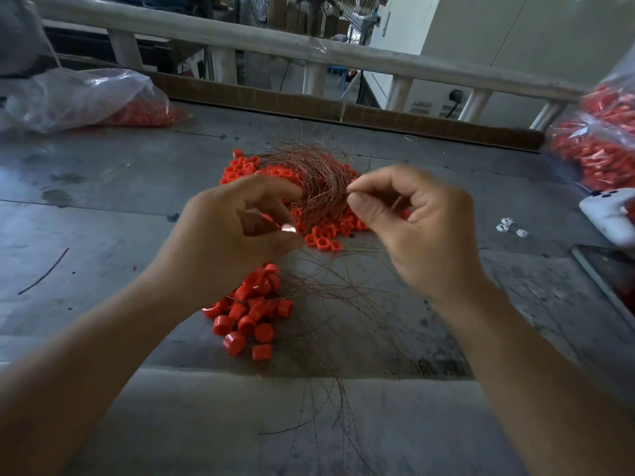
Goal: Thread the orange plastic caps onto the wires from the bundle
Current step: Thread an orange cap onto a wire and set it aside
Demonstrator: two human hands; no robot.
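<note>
The wires (pixel 319 180) lie in a curly brown heap in the middle of the tabletop (pixel 103 201), on top of a pile of orange caps (pixel 245 170). More caps, the near pile (pixel 251 317), sit closer to the near edge with thin wires running among them. The right hand (pixel 422 228) pinches one wire (pixel 348 191) between thumb and first finger, just beside the heap. The left hand (pixel 226 235) pinches a little orange cap (pixel 287 229) in its fingertips, but it is blurry, so I cannot tell which way its hole faces. The wires look very thin, light and bendy, and they will likely tangle. It is best to hold one close to its tip so it stays straight. The caps look small, hard and smooth, so they may slip. Hold one by its sides and keep the hole free.
</note>
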